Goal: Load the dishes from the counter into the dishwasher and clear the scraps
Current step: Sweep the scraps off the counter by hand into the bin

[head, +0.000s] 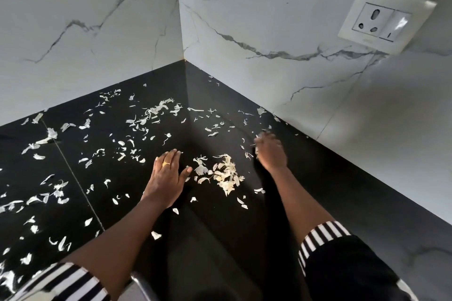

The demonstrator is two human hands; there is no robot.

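The right hand is blurred, its fingers indistinct.

Left hand flat on black counter beside scrap pile; right hand blurred, near wall.

Home kitchen, black counter w/ scraps, marble-look walls, socket

Table: glossy black stone, with one thin seam running diagonally across its left part. Pale, thin scraps lie scattered over most of the surface, thickest at the left and toward the back. One gathered pile sits near the middle, with the left hand lying flat on the table just beside it.
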